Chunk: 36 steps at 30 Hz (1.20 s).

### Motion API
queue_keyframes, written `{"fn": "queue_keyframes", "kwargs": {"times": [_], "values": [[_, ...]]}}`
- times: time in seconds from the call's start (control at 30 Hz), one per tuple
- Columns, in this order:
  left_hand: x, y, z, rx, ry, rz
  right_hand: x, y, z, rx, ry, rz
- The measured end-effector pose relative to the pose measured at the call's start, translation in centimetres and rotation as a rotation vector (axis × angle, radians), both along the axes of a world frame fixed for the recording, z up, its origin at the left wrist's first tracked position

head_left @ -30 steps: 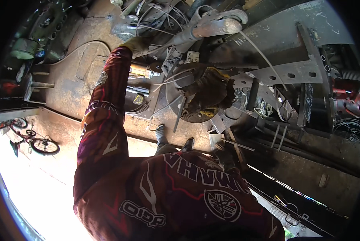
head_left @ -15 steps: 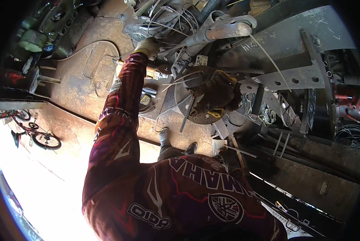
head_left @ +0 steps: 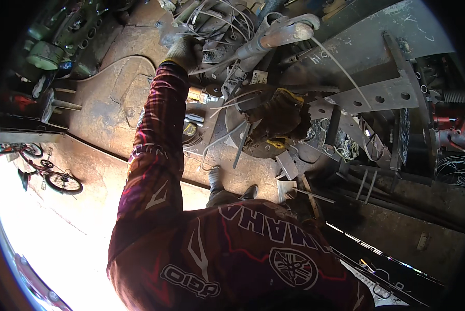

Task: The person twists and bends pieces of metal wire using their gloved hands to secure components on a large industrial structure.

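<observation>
My left hand [head_left: 184, 54], in a pale knit glove with a yellow cuff, reaches far forward to the edge of a heap of cables and metal scrap [head_left: 224, 28]. Its fingers look curled, and what they hold, if anything, is hidden behind the glove. Close to that wrist lies a yellow-and-silver power tool [head_left: 198, 95]. A tape measure [head_left: 189, 129] is on the floor nearer to me. Brown, worn work gloves [head_left: 279, 119] rest on a round metal stand [head_left: 237, 132]. My right hand cannot be made out in the shade beside my body.
A thick metal pipe [head_left: 274, 39] slants over the stand. Steel plates and a drilled beam [head_left: 367, 98] fill the right side. A hose [head_left: 116, 59] curves across the floor. A bicycle [head_left: 51, 171] lies in view at the left; machinery [head_left: 46, 54] stands at the far left.
My left hand has moved slightly forward and left, toward the edge of the scrap heap. The view has shifted a little; the gloves and stand stay put.
</observation>
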<state>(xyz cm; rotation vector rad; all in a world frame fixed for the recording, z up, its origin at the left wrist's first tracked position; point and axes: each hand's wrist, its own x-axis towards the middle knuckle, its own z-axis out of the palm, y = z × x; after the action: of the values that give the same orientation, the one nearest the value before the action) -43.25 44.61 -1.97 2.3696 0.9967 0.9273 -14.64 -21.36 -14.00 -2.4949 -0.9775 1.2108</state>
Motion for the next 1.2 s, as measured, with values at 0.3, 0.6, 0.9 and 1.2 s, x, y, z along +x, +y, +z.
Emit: {"fn": "queue_keyframes", "kwargs": {"times": [0.3,0.6,0.9,1.2], "values": [[2.2,0.1,10.2,-0.645,-0.126,0.339,-0.5,0.0,0.4,0.029,0.065,-0.007],[-5.1,-0.1,9.9,-0.6,-0.835,0.343,-0.2,0.1,0.5,0.05,0.106,-0.011],[-16.5,-8.9,3.8,-0.104,-0.08,0.477,0.1,-0.1,-0.5,0.113,0.226,0.039],[-27.0,-17.6,-0.1,-0.505,-0.897,0.449,1.6,5.2,-1.6,-0.021,0.256,0.266]]}}
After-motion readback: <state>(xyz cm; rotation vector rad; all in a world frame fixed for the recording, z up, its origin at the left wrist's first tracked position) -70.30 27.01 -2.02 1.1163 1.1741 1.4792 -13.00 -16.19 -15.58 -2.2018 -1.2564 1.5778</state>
